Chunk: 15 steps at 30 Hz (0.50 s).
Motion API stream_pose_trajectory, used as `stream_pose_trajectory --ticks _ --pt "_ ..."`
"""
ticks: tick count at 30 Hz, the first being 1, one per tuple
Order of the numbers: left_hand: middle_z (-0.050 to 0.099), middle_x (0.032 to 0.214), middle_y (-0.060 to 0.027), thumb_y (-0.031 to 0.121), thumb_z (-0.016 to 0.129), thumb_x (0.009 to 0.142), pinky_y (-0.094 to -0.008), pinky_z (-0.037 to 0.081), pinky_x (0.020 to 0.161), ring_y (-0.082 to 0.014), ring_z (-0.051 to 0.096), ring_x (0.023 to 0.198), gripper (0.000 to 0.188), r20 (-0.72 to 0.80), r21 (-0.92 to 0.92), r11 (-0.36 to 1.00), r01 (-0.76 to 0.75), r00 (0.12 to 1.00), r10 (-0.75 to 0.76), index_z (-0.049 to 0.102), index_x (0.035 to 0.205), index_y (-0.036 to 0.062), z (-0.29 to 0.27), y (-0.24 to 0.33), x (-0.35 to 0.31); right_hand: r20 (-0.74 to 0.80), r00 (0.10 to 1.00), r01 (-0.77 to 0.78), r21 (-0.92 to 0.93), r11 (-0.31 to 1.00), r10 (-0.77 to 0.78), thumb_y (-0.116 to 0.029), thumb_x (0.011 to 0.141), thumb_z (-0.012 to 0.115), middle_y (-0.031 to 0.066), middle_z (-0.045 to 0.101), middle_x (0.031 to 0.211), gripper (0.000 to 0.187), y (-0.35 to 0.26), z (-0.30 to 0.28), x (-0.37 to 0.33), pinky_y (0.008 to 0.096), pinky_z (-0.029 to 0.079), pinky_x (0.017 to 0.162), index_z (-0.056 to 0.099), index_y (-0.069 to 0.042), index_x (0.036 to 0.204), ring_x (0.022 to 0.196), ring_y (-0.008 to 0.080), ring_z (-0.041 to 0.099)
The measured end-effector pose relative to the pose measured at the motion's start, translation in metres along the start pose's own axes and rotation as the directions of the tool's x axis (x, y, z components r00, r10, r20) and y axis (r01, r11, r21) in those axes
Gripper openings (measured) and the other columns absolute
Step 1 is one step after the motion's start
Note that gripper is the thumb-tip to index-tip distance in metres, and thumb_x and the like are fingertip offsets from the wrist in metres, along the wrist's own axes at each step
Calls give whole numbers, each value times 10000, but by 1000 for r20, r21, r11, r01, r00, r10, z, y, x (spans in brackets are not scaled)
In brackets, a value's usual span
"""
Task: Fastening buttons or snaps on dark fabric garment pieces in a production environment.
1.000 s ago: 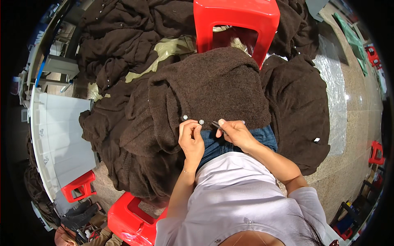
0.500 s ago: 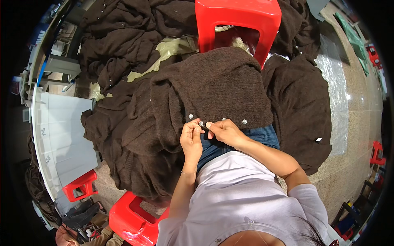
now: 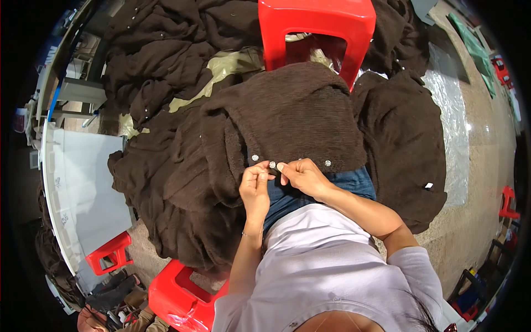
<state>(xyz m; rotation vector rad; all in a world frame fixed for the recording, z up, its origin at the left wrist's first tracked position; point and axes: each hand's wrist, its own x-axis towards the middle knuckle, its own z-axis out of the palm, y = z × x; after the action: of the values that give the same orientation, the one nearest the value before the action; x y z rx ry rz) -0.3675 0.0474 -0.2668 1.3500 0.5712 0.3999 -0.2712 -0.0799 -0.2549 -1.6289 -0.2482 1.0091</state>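
One brown knitted garment (image 3: 301, 116) lies folded over the person's lap, its near edge resting on blue jeans (image 3: 351, 185). Along that edge sit four pale round buttons (image 3: 272, 165), one of them partly hidden behind a hand.

Two hands work at the garment's near edge. The left hand (image 3: 255, 191) pinches the fabric with thumb and forefinger, just beside the second button from the left. The right hand (image 3: 307, 178) comes to the same button from its right side, fingers curled and the thumb tip right against it; whether they grip anything is hidden, so I cannot tell.

Five red plastic stools can be counted around the garment: one big stool (image 3: 317, 22) just beyond it, two to its near left, and two small in view, well to its right. Other brown knitwear lies in heaps about it: one heap (image 3: 182, 221) to the left, one heap (image 3: 404, 155) to the right bearing a single white tag (image 3: 428, 186), and more beyond on both sides, where the borders run together and no sure count is possible.

One clear plastic sheet (image 3: 452, 122) lies farther to the garment's right, yellowish plastic (image 3: 224, 69) shows beyond it to the left, and one white bin-like container (image 3: 91, 166) stands well to its left.
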Motion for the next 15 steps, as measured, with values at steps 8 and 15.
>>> stream_pose_trajectory --ticks 8,15 --pt "637 964 -80 62 617 930 -214 467 650 -111 571 752 61 -138 485 820 -303 900 414 603 894 15 -7 5 4 -281 942 3 557 831 185 -537 995 441 -34 360 479 550 7 -73 -45 219 165 344 625 -58 796 362 45 229" --pt "643 949 -137 -24 687 817 -313 522 737 -237 634 848 101 320 485 670 -562 827 462 658 913 -13 37 11 6 -331 929 35 522 852 165 -531 983 480 -40 384 484 524 19 -67 -51 204 173 344 623 -54 821 364 30 238"
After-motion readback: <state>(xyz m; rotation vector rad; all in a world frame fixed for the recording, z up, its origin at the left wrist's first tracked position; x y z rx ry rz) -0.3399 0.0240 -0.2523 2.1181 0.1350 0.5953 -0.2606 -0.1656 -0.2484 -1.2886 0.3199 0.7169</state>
